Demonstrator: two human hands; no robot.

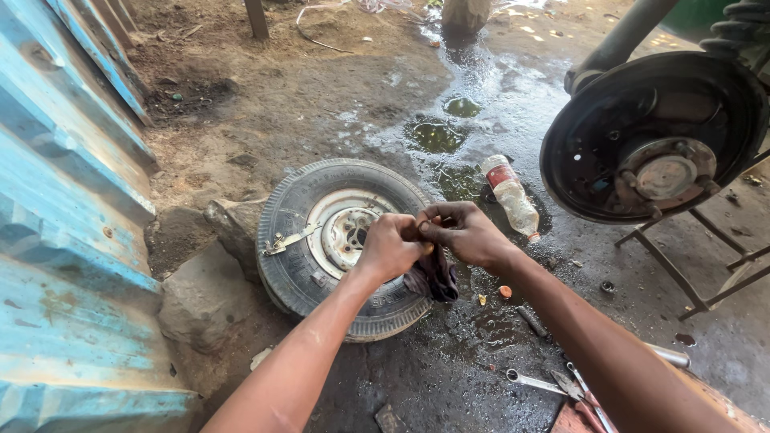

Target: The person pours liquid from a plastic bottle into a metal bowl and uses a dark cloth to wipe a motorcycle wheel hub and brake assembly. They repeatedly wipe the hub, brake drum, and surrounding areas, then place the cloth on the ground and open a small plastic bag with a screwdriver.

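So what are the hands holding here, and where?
Both hands, left hand and right hand, pinch the top of a dark rag, which hangs below.

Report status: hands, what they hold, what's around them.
Both hands, left and right, pinched together on a dark rag. Wheel flat below them. Bottle and wrench lie near.

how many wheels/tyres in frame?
1. The tyre lies flat on the wet ground, partly behind the left hand. The brake drum at right carries none. Others may sit outside the frame.
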